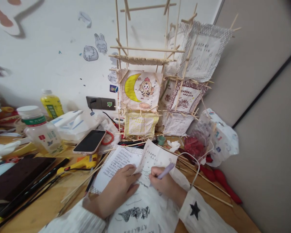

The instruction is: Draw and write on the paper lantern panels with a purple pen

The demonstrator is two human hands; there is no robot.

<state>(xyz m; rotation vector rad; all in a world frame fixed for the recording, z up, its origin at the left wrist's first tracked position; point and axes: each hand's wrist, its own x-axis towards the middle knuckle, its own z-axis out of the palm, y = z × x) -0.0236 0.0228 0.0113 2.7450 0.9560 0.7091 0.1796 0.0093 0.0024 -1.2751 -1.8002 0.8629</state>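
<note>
Now we press our left hand (120,187) flat, fingers spread, on the paper (145,207) that lies on the wooden table (223,210) before us. Our right hand (166,186) is closed around a purple pen (166,170), its tip touching the paper. Behind stands a stick frame (145,81) with drawings, and a phone (90,141) lies to the left.

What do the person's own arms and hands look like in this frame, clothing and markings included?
Both hands are bare, with no gloves or rings visible. The left hand comes out of a white ribbed knit sleeve. The right hand has a white cuff bearing a black star.
</note>
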